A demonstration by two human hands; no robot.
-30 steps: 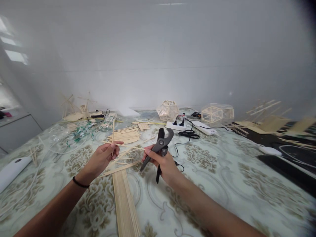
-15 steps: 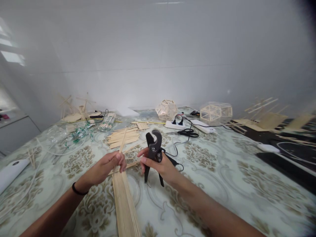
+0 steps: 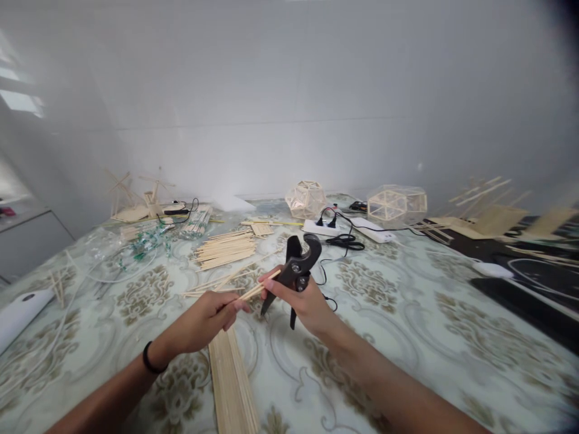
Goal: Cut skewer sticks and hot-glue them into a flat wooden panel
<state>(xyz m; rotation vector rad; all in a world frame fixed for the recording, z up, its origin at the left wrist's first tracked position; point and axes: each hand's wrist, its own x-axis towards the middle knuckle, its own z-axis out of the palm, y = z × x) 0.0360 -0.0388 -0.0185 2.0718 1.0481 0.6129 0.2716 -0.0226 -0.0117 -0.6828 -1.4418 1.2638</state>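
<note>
My left hand (image 3: 205,319) is closed around a thin wooden stick (image 3: 257,290), pinching it between thumb and fingers; the stick points right toward my other hand. My right hand (image 3: 304,302) grips black cutting pliers (image 3: 296,270) by the handles, jaws up and tilted right. Its fingertips touch the stick's end. Both hands hover above a flat bundle of long wooden sticks (image 3: 230,380) lying on the patterned tablecloth (image 3: 398,319).
A pile of shorter sticks (image 3: 225,248) lies further back. Two stick-built polyhedra (image 3: 306,199) (image 3: 397,204) stand near a white power strip (image 3: 322,228) with black cables. Stick constructions (image 3: 136,202) sit at the back left, wooden parts (image 3: 488,220) at the right, a white device (image 3: 20,310) at the left edge.
My left hand moved right and brought a single stick up to my right hand. The pliers tilted from upright to leaning right.
</note>
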